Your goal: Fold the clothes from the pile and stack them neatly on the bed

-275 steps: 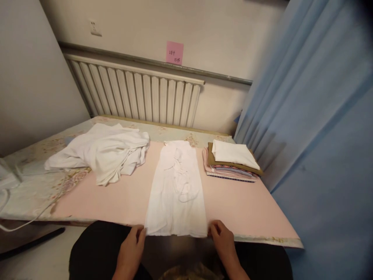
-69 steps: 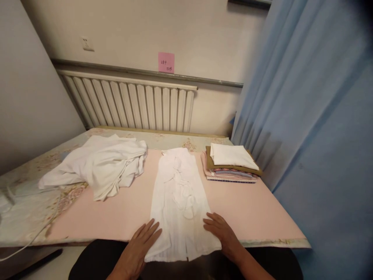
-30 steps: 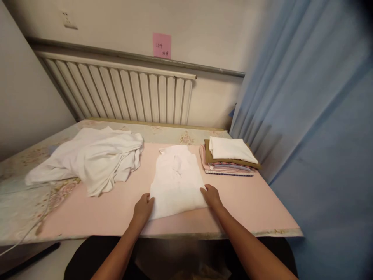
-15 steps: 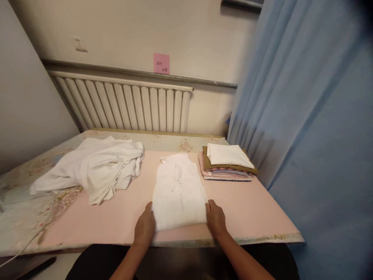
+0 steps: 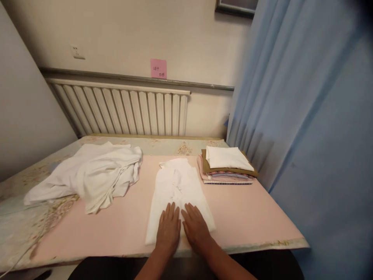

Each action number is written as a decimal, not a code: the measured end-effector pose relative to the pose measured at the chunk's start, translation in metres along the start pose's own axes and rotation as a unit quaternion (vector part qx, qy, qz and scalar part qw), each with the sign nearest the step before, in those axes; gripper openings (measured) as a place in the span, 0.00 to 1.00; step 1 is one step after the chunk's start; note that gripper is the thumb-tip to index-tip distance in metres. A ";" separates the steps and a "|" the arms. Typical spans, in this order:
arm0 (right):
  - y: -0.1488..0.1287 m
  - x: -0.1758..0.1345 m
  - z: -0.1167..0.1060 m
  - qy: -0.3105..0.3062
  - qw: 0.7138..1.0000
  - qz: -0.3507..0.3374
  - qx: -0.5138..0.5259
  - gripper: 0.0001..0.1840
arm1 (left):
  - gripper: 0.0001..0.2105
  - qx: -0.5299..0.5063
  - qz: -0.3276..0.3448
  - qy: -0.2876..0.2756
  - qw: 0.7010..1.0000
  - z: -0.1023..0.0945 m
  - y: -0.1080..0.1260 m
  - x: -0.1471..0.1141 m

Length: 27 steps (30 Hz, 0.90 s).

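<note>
A white garment [image 5: 180, 190], seemingly a shirt folded into a long rectangle, lies in front of me on a pink cloth [image 5: 116, 229]. My left hand [image 5: 169, 227] rests flat on its near half, fingers stretched forward. Beside it, my right hand [image 5: 196, 225] also presses palm down on the fabric, with a small gap between the two hands. Both are open and grip nothing. Wrinkles and a small bunched part show in the garment's middle, beyond my fingertips. Its near edge is partly covered by my hands and wrists.
On the left lies a loose heap of white cloth [image 5: 99, 175]. A stack of folded fabrics [image 5: 227, 175] with a white piece on top sits at the right. Behind stands a radiator [image 5: 125, 111]; a blue curtain [image 5: 291, 128] borders the right side.
Both hands have let go of the garment's side edges and moved inward onto its near half, now lying flat. The garment's near edge lies closer to me. The view has shifted slightly.
</note>
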State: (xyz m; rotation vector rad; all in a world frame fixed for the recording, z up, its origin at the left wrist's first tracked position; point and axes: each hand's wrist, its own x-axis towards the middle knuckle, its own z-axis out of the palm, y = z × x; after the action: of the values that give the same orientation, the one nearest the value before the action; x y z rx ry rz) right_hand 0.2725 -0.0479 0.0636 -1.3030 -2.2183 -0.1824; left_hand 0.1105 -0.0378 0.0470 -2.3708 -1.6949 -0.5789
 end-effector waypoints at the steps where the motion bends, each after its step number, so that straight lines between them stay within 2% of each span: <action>1: -0.003 -0.001 0.003 -0.019 1.000 -0.005 0.003 0.21 | 0.21 0.006 0.005 -0.012 1.000 0.004 0.002 0.000; 4: -0.004 -0.005 0.004 -0.053 0.999 0.001 0.004 0.22 | 0.22 0.026 0.025 -0.030 0.999 0.010 -0.001 -0.002; 9: 0.006 -0.010 0.001 -0.048 0.999 0.024 -0.001 0.25 | 0.23 0.037 0.047 -0.027 0.998 0.007 -0.014 -0.004; 18: 0.026 -0.024 0.004 -0.046 0.998 0.045 -0.016 0.27 | 0.25 0.036 0.007 -0.051 0.998 0.002 -0.039 -0.008; 27: 0.029 -0.033 0.006 -0.018 0.998 0.050 -0.038 0.26 | 0.25 0.041 -0.002 -0.049 0.998 0.001 -0.041 -0.010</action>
State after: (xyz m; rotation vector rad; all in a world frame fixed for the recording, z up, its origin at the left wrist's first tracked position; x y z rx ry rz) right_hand 0.3064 -0.0554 0.0365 -1.4667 -2.1889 -0.2079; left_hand 0.0694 -0.0317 0.0388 -2.3745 -1.7288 -0.3923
